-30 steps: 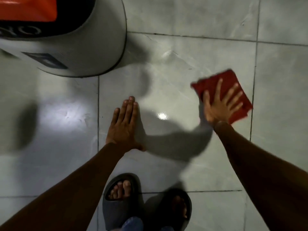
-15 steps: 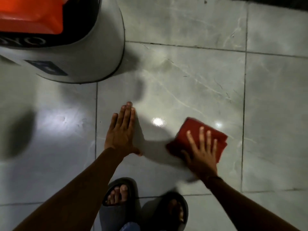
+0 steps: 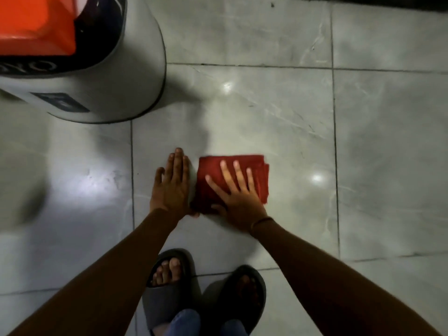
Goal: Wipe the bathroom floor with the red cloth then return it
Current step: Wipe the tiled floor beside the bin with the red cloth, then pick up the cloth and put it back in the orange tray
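**Red cloth pinned flat to the tiles under the right palm**

The right hand (image 3: 238, 200) lies spread, fingers splayed, flat on top of the folded red cloth (image 3: 259, 177), pressing it to the grey tiled floor (image 3: 278, 122). It does not grip: the palm and fingers rest on the cloth's upper face, and the thumb lies along its near edge. The hand covers the middle and near part of the cloth, so only the far edge, the right-hand folds and a strip on the left show.

The left hand (image 3: 171, 187) lies open, fingers straight and together, palm down on the bare floor just left of the cloth. Its thumb side meets the cloth's near left corner, where shadow makes it hard to tell whether the two touch.

A thin band (image 3: 263, 220) circles the right wrist. Both forearms run out of the bottom of the view.

Beyond the left hand stands a rounded grey container (image 3: 135, 76) with an orange lid (image 3: 36, 25), cut off by the top and left edges; the lettering on its dark rim is unreadable.

Nearer than the hands, two feet in dark slippers (image 3: 169, 297) stand on the tiles; the right one is deep in shadow. A dark strip (image 3: 368, 2) at the top edge is too cut off to identify.
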